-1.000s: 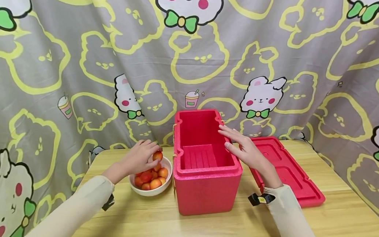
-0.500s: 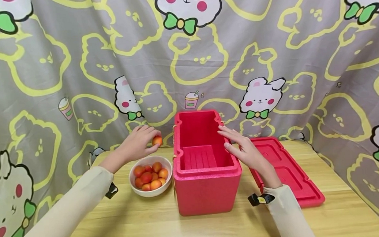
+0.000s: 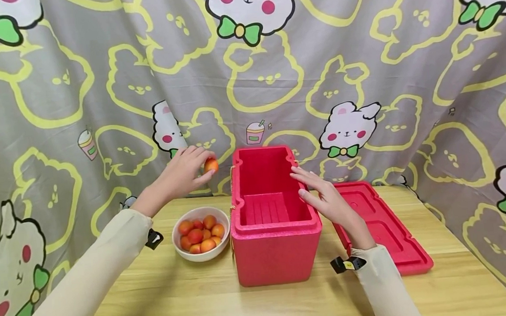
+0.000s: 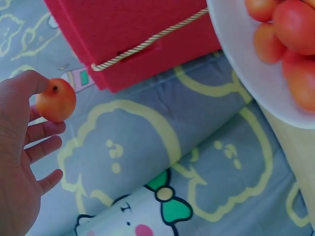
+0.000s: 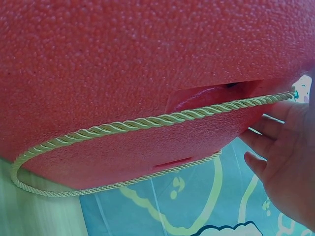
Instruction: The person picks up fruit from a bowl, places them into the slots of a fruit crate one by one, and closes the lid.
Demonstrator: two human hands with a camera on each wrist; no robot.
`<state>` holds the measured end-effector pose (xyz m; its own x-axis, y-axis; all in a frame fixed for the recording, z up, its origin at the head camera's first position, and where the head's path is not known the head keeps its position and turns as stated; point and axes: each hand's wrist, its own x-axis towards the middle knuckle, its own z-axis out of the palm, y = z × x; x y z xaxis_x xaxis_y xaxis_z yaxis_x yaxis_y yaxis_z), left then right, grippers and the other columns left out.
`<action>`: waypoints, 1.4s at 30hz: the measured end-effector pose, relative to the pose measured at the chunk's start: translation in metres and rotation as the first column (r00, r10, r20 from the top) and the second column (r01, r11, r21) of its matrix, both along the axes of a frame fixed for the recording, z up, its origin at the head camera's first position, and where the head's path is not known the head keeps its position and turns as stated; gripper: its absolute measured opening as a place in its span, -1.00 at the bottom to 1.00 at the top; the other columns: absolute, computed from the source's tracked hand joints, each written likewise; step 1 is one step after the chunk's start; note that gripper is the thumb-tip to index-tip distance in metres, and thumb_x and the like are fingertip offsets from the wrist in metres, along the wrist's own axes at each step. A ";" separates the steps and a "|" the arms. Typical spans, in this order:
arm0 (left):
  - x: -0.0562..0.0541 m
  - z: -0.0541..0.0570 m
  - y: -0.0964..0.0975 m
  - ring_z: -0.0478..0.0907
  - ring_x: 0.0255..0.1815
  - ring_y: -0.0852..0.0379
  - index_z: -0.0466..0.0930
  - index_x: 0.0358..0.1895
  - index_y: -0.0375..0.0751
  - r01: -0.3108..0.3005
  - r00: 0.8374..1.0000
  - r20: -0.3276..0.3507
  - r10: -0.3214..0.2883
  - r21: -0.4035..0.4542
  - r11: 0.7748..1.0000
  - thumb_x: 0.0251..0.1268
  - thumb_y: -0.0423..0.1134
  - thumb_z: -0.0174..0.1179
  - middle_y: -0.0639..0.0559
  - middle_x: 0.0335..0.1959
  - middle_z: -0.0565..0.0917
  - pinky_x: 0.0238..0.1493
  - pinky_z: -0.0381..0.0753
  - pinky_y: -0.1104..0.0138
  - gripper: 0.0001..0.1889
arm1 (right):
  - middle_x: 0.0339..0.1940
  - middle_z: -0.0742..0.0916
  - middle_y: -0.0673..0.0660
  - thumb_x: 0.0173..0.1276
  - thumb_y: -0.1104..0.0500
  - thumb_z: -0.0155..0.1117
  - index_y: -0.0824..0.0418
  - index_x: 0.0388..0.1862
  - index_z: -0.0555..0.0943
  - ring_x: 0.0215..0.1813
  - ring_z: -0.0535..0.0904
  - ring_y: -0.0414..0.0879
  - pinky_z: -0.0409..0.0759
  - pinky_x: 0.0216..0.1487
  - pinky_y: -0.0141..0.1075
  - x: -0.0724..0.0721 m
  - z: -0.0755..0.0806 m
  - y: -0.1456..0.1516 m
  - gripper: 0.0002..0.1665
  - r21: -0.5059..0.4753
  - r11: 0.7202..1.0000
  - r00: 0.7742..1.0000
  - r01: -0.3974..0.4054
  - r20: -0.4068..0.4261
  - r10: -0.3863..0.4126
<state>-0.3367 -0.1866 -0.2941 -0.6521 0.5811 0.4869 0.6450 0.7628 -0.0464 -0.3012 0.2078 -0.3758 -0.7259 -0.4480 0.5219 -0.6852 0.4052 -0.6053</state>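
Note:
Above and behind the white bowl [image 3: 202, 257], my left hand [image 3: 183, 171] pinches an orange-red apricot [image 3: 211, 166] between thumb and fingers. The left wrist view shows the held apricot [image 4: 56, 100] at the fingertips, with the other fingers spread. Several more apricots [image 3: 195, 236] lie in the bowl. To its right stands a red foam box [image 3: 277, 259] with its top off and a ribbed floor inside. My right hand [image 3: 328, 199] rests against the box's right rim with fingers extended. From the right wrist, the hand [image 5: 285, 157] touches the box side near the rope.
A red lid [image 3: 386, 232] lies on the wooden table [image 3: 192, 299], right of the box. Twisted gold rope [image 5: 162, 119] hangs along the box's sides. A patterned grey curtain [image 3: 141, 77] surrounds the table at the back and sides.
My left hand has lifted the apricot up out of the bowl and raised it higher, slightly to the right. The right hand has stayed at the box rim.

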 end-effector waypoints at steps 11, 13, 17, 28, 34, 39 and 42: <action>0.006 0.017 0.031 0.50 0.12 -0.06 0.55 0.19 -0.18 0.059 0.998 -0.013 -0.060 -0.015 0.998 0.36 -0.08 0.28 -0.09 0.05 0.63 0.24 0.45 -0.04 -0.58 | 0.61 0.38 0.13 0.41 0.17 0.26 0.11 0.51 0.42 0.63 0.22 0.14 0.54 0.26 0.24 -0.002 -0.001 0.001 -0.32 0.006 1.000 1.000 -0.012 -0.007 0.012; 0.006 0.018 0.038 0.51 0.14 -0.06 0.54 0.20 -0.16 0.067 0.998 -0.014 -0.067 -0.029 0.997 0.35 -0.09 0.29 -0.08 0.06 0.63 0.23 0.46 -0.03 -0.57 | 0.61 0.38 0.13 0.41 0.17 0.26 0.11 0.51 0.42 0.63 0.22 0.14 0.54 0.26 0.24 -0.002 -0.001 0.001 -0.32 0.005 1.000 1.000 -0.012 -0.009 0.012; 0.007 0.020 0.050 0.51 0.14 -0.04 0.54 0.22 -0.14 0.080 0.997 -0.004 -0.081 -0.061 0.995 0.35 -0.09 0.29 -0.05 0.07 0.63 0.29 0.43 -0.05 -0.57 | 0.61 0.38 0.14 0.41 0.16 0.26 0.11 0.51 0.42 0.63 0.22 0.14 0.54 0.26 0.24 -0.002 0.000 0.001 -0.32 0.003 1.000 1.000 -0.016 -0.010 0.016; 0.007 0.013 0.069 0.52 0.11 0.01 0.56 0.18 -0.13 0.140 0.990 0.005 -0.141 -0.131 0.981 0.35 -0.07 0.27 0.00 0.04 0.64 0.24 0.47 0.01 -0.60 | 0.60 0.39 0.13 0.41 0.16 0.27 0.11 0.51 0.43 0.63 0.23 0.13 0.35 0.40 0.34 -0.002 0.000 0.001 -0.32 0.012 1.000 1.000 -0.010 -0.014 0.011; 0.007 0.005 0.075 0.53 0.14 0.00 0.57 0.16 -0.12 0.165 0.986 0.019 -0.164 -0.158 0.974 0.35 -0.06 0.26 -0.01 0.06 0.66 0.26 0.47 -0.01 -0.61 | 0.59 0.40 0.13 0.41 0.16 0.27 0.11 0.50 0.44 0.63 0.23 0.12 0.18 0.49 0.36 -0.002 0.000 0.001 -0.33 0.018 1.000 1.000 -0.007 -0.021 0.008; 0.007 0.002 0.079 0.52 0.16 0.01 0.57 0.17 -0.11 0.174 0.984 0.052 -0.167 -0.165 0.971 0.34 -0.07 0.27 0.00 0.07 0.66 0.30 0.46 -0.03 -0.60 | 0.59 0.40 0.14 0.41 0.16 0.27 0.12 0.50 0.44 0.62 0.23 0.12 0.13 0.52 0.35 -0.002 0.001 0.001 -0.33 0.021 1.000 1.000 -0.006 -0.023 0.007; 0.007 0.001 0.080 0.52 0.17 0.01 0.56 0.17 -0.11 0.175 0.984 0.067 -0.165 -0.171 0.970 0.35 -0.08 0.28 0.01 0.08 0.65 0.34 0.44 -0.07 -0.61 | 0.59 0.40 0.15 0.40 0.16 0.27 0.14 0.49 0.44 0.62 0.24 0.13 0.10 0.54 0.35 -0.002 0.001 0.001 -0.33 0.020 1.000 1.000 -0.005 -0.025 0.005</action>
<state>-0.3300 -0.1066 -0.2930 -0.5581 0.7588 0.3357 0.7695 0.6247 -0.1326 -0.3033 0.2090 -0.3747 -0.7102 -0.4622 0.5310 -0.7023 0.4133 -0.5796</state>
